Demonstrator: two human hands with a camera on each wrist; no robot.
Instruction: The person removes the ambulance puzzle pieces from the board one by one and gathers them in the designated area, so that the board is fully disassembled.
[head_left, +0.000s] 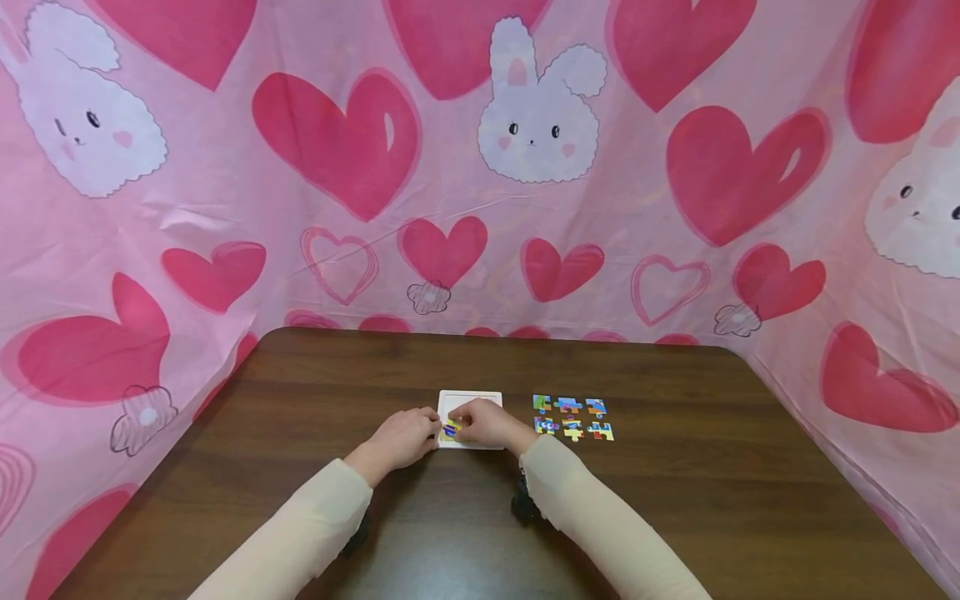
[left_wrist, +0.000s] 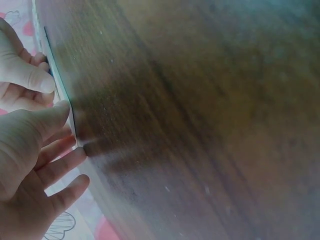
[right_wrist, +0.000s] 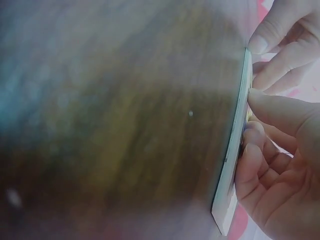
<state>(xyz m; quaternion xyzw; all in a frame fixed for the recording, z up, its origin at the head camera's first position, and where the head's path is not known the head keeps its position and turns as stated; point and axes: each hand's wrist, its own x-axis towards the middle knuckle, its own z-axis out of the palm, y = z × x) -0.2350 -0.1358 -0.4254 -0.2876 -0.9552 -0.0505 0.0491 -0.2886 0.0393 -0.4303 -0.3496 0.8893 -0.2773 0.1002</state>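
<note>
On the tabletop [head_left: 645, 500], the tray's left edge is touched by the left hand [head_left: 406, 436], its fingers loosely extended and nothing grasped. The white tray [head_left: 470, 392] is laid flat, its far rim running left to right. In its near left part a colourful piece [head_left: 450, 431] is pinched by the bent fingers and thumb of the right hand [head_left: 486, 422]; its long axis is hidden. Farther right, six loose pieces [head_left: 572, 428] are arranged in two left-to-right rows of three.
</note>
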